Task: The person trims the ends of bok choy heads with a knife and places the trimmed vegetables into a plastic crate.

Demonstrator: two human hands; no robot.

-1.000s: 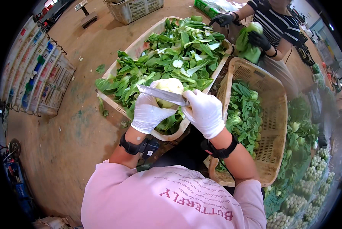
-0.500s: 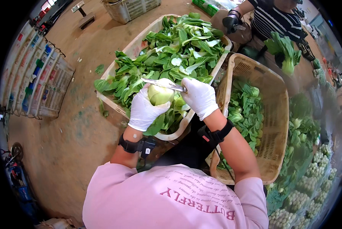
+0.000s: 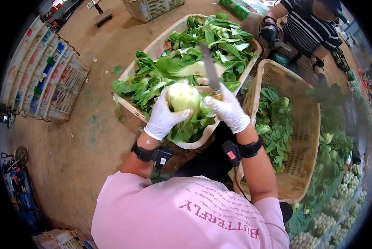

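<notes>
Although the glove covers much of its underside, the cabbage (image 3: 183, 97) shows as a pale, smooth, rounded head held just above the near end of the leaf basket (image 3: 142, 52). The left hand (image 3: 164, 116), in a white glove, cups it from seven o'clock with fingers wrapped tight around it. At three o'clock of the head the right hand (image 3: 227, 111), also gloved, is clenched around the knife (image 3: 209, 68); its handle is hidden in the fist, and the flat grey blade points toward twelve o'clock over the loose green leaves (image 3: 202, 45), its tip blurred. Black bands circle both wrists. Toward three o'clock sits a woven tan basket (image 3: 308, 137), partly filled with greens. At one o'clock another person's dark-gloved hand (image 3: 269, 33) is cut off by the rim.
</notes>
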